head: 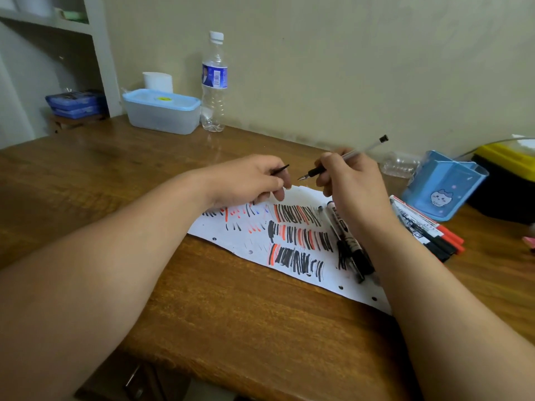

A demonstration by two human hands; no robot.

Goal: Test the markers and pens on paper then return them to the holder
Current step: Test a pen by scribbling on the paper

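Above the paper's (304, 193) far edge, your right hand (353, 180) pinches the pen (333, 164), its nib bared toward nine o'clock. Your left hand (249, 180) grips its cap (280, 170), likely kept close for recapping. Markers (419, 227) lie at three o'clock, near the holder (443, 186).

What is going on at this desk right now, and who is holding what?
A person is testing pens. The right hand holds an uncapped pen with its tip raised above the paper, while the left hand pinches a black cap. The paper already carries rows of black and red strokes. Some markers lie on the paper and other markers beside it, all outside the blue holder.
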